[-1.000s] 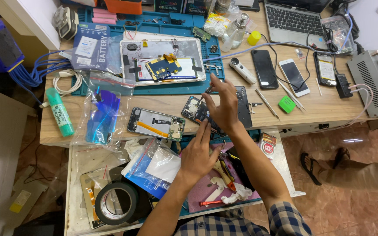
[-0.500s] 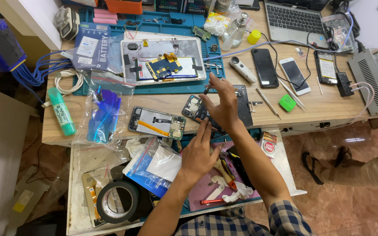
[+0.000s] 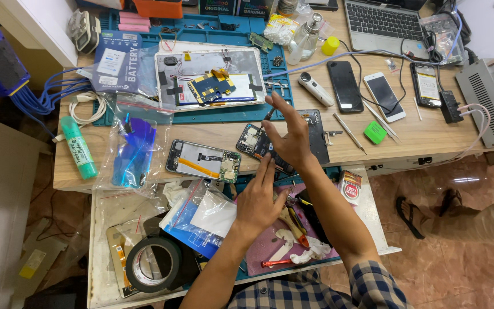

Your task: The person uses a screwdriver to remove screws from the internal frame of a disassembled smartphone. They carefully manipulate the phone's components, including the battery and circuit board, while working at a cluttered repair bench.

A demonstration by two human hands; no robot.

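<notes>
My right hand (image 3: 290, 136) lies palm down, fingers spread, over a dark opened phone (image 3: 253, 142) at the wooden desk's front edge. A thin dark tool tip (image 3: 269, 113) shows beside its index finger; whether the hand holds it is unclear. My left hand (image 3: 261, 199) reaches up from over the drawer, fingers straight and apart, its tips at the phone's lower edge. A second opened phone (image 3: 202, 161) with an orange strip lies just to the left.
A blue work mat (image 3: 144, 117) holds an opened tablet (image 3: 210, 80). Three phones (image 3: 344, 86), tweezers (image 3: 349, 133) and a green box (image 3: 375, 132) lie right. The open drawer (image 3: 101, 229) holds black tape (image 3: 154, 264), plastic bags and pliers (image 3: 293, 224). A laptop (image 3: 381, 20) sits behind.
Both hands stay almost where they were. My left hand has edged slightly up toward the dark phone.
</notes>
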